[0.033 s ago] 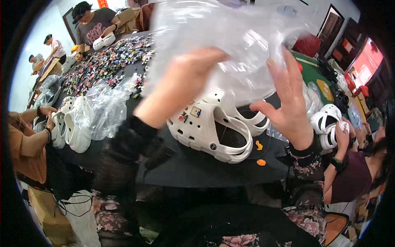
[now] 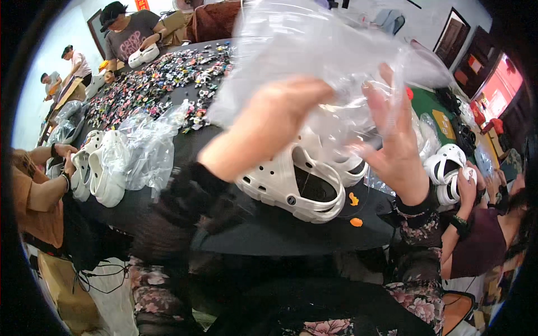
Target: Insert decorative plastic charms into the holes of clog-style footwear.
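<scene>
A large clear plastic bag [image 2: 280,50], smeared by motion, hangs above the table in front of me. My left hand [image 2: 274,115] is blurred, its fingers closed at the bag's near side. Fingers spread, my right hand [image 2: 397,151] is at the bag's right part, with film over the fingertips. Beneath them a white foam clog [image 2: 266,182] with a dark insole rests on the table, toe pointing away to the left. Behind it is a second white clog [image 2: 357,172], partly covered by the bag and hand. Two small orange pieces [image 2: 356,222] lie right of the clogs.
A wide heap of colourful small charms [image 2: 162,75] covers the far left of the black table [image 2: 252,241]. White clogs [image 2: 106,173] and crumpled plastic bags [image 2: 148,151] lie at left. Co-workers sit on both sides; the right one's hands hold white clogs [image 2: 445,168].
My left hand and the bag have shifted right, and the left hand now hides the charms on the front clog. The bag's film has come over my right fingers.
</scene>
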Available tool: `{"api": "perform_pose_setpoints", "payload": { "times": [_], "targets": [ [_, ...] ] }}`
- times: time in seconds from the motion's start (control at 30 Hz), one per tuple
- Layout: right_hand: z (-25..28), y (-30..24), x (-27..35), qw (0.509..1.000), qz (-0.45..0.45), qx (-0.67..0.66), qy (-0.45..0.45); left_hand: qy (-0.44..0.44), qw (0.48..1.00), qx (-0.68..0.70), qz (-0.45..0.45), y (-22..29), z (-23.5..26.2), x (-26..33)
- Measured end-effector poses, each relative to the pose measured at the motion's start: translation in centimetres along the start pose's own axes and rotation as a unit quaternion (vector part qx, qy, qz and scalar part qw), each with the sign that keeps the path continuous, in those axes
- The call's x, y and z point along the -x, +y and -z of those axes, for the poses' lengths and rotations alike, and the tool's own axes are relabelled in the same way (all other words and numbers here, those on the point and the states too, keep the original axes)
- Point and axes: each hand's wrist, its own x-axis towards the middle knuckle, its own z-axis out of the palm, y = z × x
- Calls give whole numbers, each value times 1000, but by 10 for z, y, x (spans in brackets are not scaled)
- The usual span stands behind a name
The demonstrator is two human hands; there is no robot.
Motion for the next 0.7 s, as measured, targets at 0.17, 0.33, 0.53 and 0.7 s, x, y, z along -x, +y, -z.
{"api": "perform_pose_setpoints", "payload": {
  "times": [0.17,0.33,0.53,0.7],
  "targets": [
    [-6,23,24,998,-30,-17,-54,-32,999,15,16,40,-39,13],
    [5,144,94,961,26,274,4,-54,992,-114,-29,59,-46,44],
    [88,283,174,880,-240,410,-22,-117,991,-57,-12,88,-57,89],
    [69,245,158,862,-302,401,-76,-165,983,-48,68,87,-66,109]
  ]
}}
